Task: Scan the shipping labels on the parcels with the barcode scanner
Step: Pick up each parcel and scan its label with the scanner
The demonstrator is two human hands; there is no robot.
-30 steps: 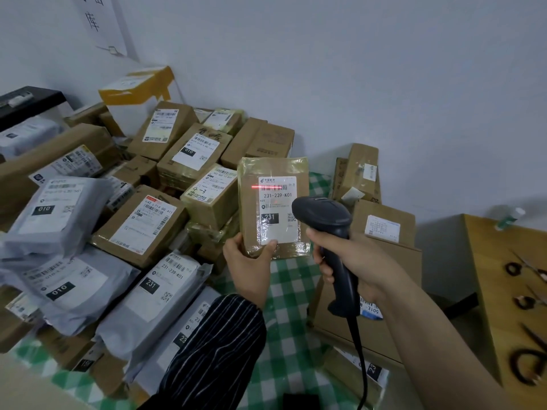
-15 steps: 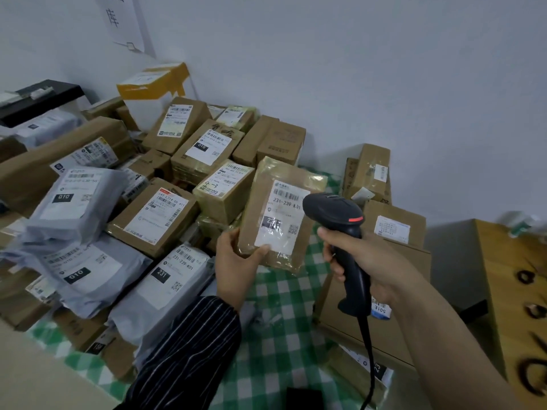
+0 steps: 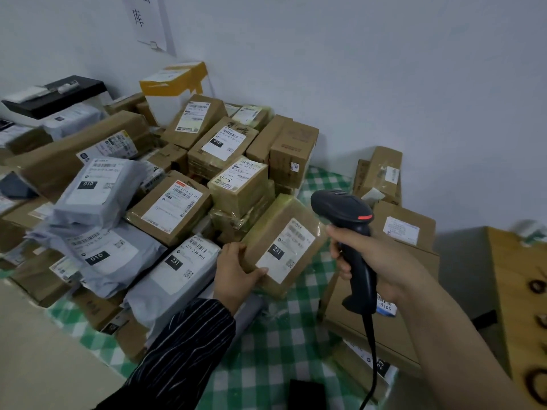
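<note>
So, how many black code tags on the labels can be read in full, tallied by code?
010: 3 (upper grey bag, lower grey bag, box)
231: 2 (third grey bag, parcel in the left hand)
Total: 5
A cut-off tag at the lower right is not counted.

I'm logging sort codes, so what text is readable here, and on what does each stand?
"231": held parcel, on its label
"231-239-K01" and "231": grey mailer, on its label
"010": upper grey bag, on its label
"010": brown box, on its label
"4-3", handwritten: taped box, on its label
"库": wall sheet
Barcodes, fine print, other labels: too blurred or small.
Barcode scanner: no readable text.
</note>
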